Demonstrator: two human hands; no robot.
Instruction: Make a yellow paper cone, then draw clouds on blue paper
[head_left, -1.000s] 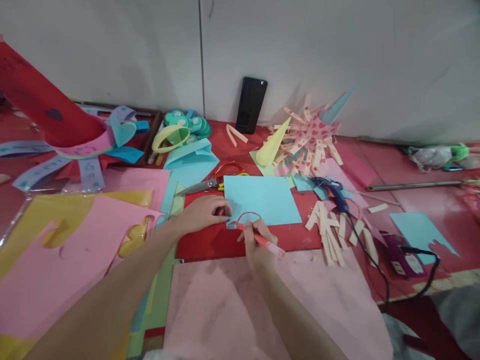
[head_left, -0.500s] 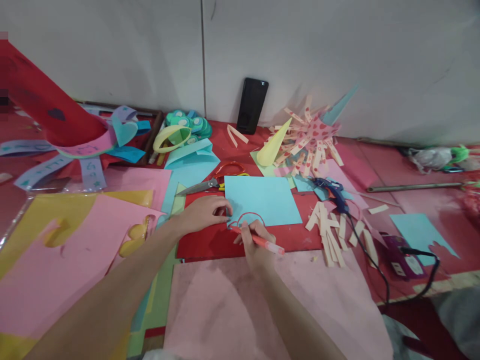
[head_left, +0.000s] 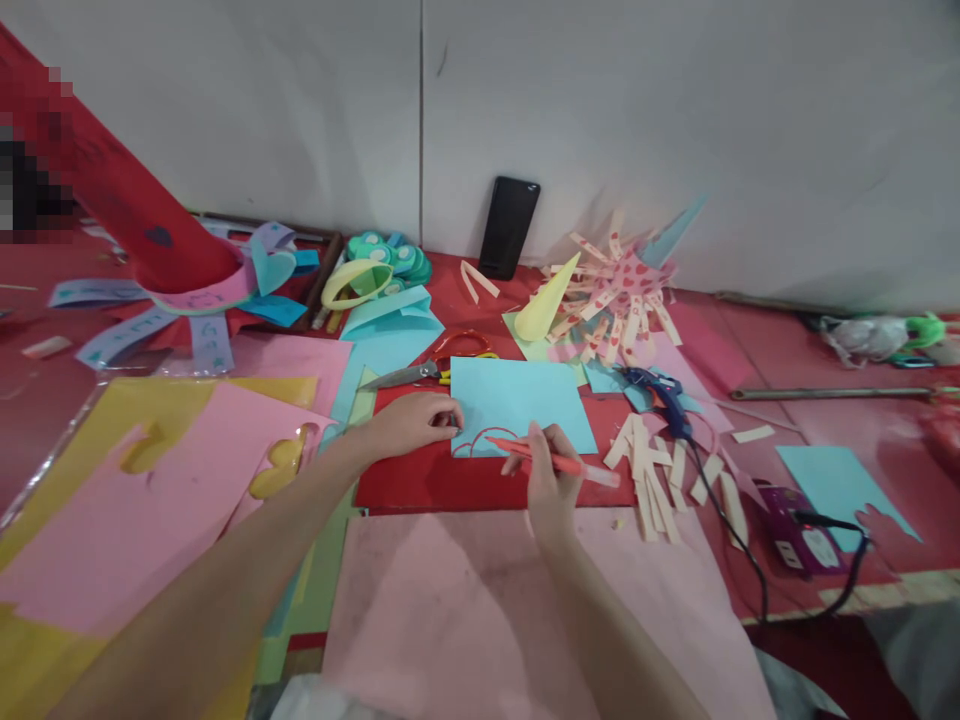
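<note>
A sheet of light blue paper [head_left: 525, 395] lies on a red sheet [head_left: 442, 490], and red curved lines run along its lower left edge. My left hand [head_left: 416, 424] is closed at the paper's left edge, its fingertips gripping that side. My right hand [head_left: 553, 485] holds a red marker [head_left: 600, 474]; the marker's tip points left, at or just over the end of the larger red arc. Whether the tip touches the paper cannot be made out. Scissors with red handles [head_left: 463, 343] lie just behind the paper, blades toward the left.
Right of the paper are pale paper strips [head_left: 651, 485], a blue glue gun [head_left: 664, 395] and a purple power box [head_left: 799, 530]. A phone [head_left: 510, 228] leans on the wall. A yellow paper cone [head_left: 547, 303] stands behind. Pink cut paper [head_left: 150, 520] covers the left.
My right hand with the marker has moved right, away from my left hand, uncovering the red arcs. My left hand stays at the paper's edge. The view has shifted slightly.
</note>
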